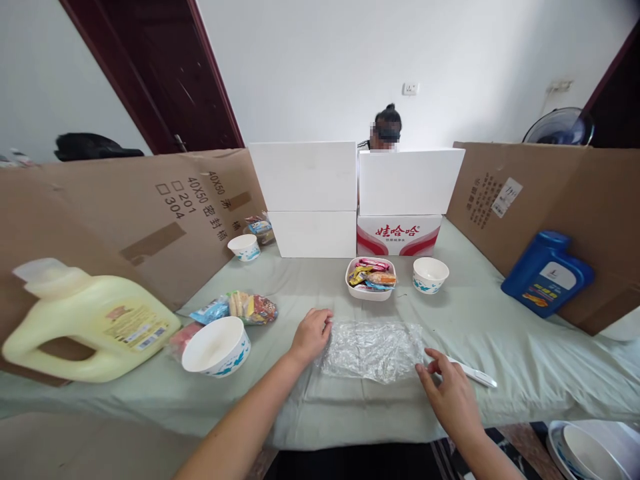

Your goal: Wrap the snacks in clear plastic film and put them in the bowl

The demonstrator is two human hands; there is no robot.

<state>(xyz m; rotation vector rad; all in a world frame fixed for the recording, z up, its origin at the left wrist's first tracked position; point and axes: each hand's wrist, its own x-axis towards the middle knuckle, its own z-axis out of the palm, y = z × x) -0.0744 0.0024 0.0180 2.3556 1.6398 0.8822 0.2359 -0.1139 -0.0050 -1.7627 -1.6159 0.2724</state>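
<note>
A crinkled clear plastic bag [373,348] lies flat on the pale green cloth in front of me. My left hand [311,335] rests on its left edge with fingers curled down onto the plastic. My right hand [450,393] pinches the bag's lower right corner, fingers bent. A white pen-like tool [475,375] lies just beyond my right hand. Behind the bag stands a white rectangular dish [371,279] filled with wrapped snacks, with an empty paper bowl [430,274] next to it.
A cream jug [85,321], a paper bowl [217,345] and snack packets [240,309] are at left; another bowl [245,247] farther back. A blue jug [547,273] leans at right. White boxes [313,197] and cardboard walls [550,213] ring the table. A person sits behind the boxes.
</note>
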